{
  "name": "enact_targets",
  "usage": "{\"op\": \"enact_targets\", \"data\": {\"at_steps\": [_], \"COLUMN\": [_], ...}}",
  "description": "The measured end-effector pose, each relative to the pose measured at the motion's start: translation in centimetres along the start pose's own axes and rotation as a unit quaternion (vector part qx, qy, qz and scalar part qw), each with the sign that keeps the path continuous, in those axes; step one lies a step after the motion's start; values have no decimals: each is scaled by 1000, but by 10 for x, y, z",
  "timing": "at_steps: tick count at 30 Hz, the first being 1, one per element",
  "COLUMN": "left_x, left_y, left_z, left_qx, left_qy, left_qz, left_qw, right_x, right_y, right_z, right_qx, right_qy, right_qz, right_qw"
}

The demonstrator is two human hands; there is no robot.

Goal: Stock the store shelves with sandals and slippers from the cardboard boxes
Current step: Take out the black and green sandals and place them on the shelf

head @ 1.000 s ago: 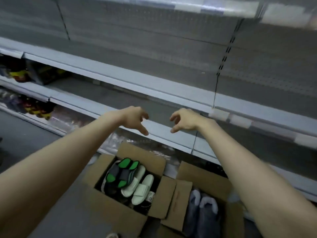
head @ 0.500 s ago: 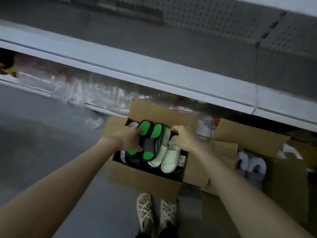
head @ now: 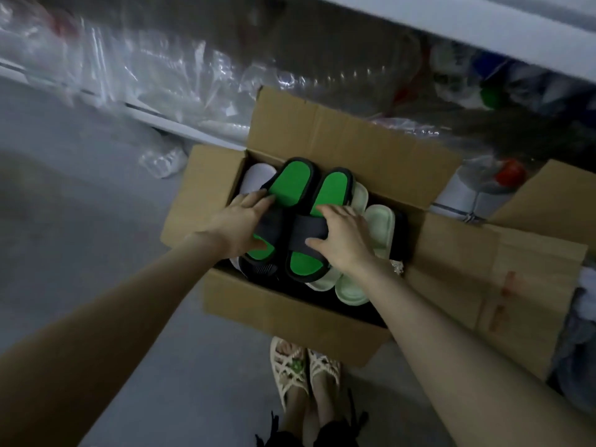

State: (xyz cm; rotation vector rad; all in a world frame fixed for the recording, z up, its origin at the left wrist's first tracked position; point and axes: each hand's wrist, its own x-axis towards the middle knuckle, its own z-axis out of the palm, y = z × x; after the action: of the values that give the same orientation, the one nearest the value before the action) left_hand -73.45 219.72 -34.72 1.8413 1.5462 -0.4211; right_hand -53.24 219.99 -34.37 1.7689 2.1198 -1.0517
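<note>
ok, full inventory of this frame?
cardboard box: 1, brown, open, centre floor
green-and-black slides: 2, on top in that box
pale green slides: 2, right of them, same box
white slipper: at least 1, under them, left
second cardboard box: 1, brown, right edge
plastic wrap: clear, bottom shelf behind
cream sandals: 2, on the person's feet
left grip: holds left slide's strap
right grip: holds right slide's strap

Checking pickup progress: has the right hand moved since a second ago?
Yes. The right hand dropped from the shelf edge into the cardboard box, gripping a green sandal.
</note>
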Motion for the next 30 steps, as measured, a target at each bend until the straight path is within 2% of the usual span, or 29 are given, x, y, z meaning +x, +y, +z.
{"op": "enact_targets", "data": {"at_steps": [8, 16, 22, 25, 30], "left_x": [34, -11, -80, -123, -197], "left_y": [-4, 16, 77, 131, 237], "left_z": [5, -30, -102, -154, -243], "left_qx": [45, -75, -46, -37, 0], "left_qy": [35, 1, -21, -24, 18], "left_qz": [13, -46, 2, 39, 140], "left_qw": [998, 996, 999, 998, 990], "right_x": [19, -26, -111, -169, -277], "right_y": [12, 14, 2, -4, 2], "right_z": [18, -33, -131, -195, -311], "right_qx": [-13, 51, 127, 119, 100], "right_qy": [25, -12, -11, 7, 32], "right_qz": [-14, 16, 36, 33, 45], "right_qw": [1000, 999, 991, 992, 993]}}
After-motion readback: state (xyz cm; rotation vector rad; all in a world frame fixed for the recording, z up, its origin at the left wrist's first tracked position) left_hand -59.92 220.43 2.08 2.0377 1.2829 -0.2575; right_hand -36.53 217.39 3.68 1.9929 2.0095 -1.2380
